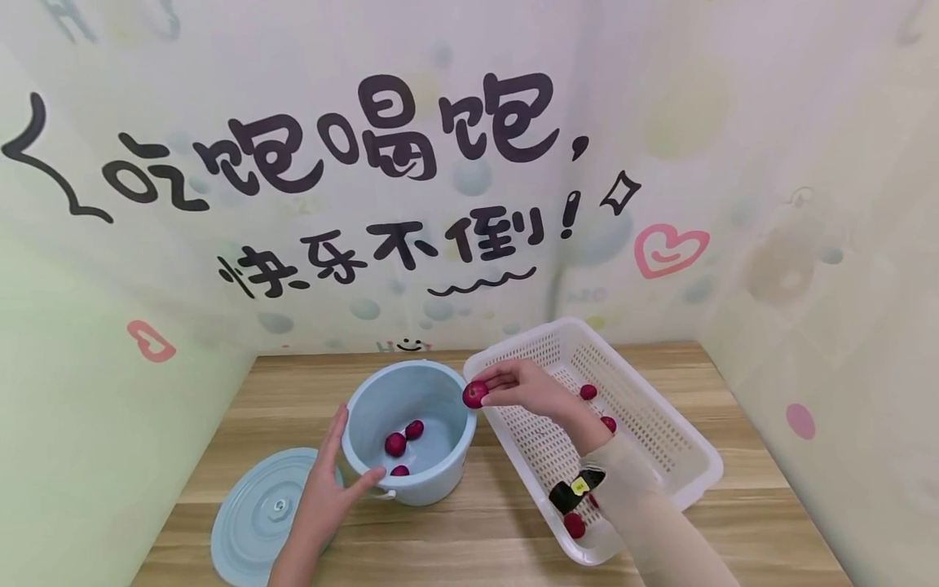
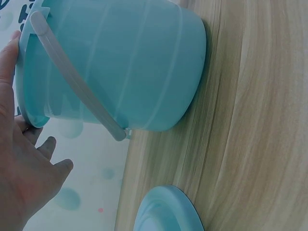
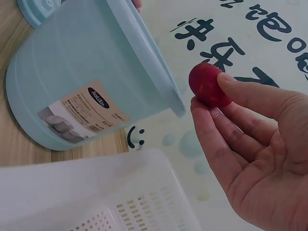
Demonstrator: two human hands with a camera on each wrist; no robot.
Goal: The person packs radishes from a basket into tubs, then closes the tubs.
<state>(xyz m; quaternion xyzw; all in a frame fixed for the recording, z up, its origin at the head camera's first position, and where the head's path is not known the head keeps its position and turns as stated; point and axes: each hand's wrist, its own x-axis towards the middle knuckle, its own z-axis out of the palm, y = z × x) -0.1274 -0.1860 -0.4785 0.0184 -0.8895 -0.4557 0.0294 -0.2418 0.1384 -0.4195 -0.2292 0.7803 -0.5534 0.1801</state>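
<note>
My right hand pinches a red plum between thumb and fingertips, just above the right rim of the light blue bucket. Inside the bucket, in the head view, lie three dark red plums. With thumb and fingers spread wide, my left hand touches the left side of the bucket's rim. The left wrist view shows the left hand at the rim, beside the pale handle, which hangs down. A white perforated basket to the right holds several plums.
The blue round lid lies on the wooden table, left of the bucket and partly behind the left forearm. Behind the table stands a wall with dark lettering. The right forearm crosses over the basket and hides part of it.
</note>
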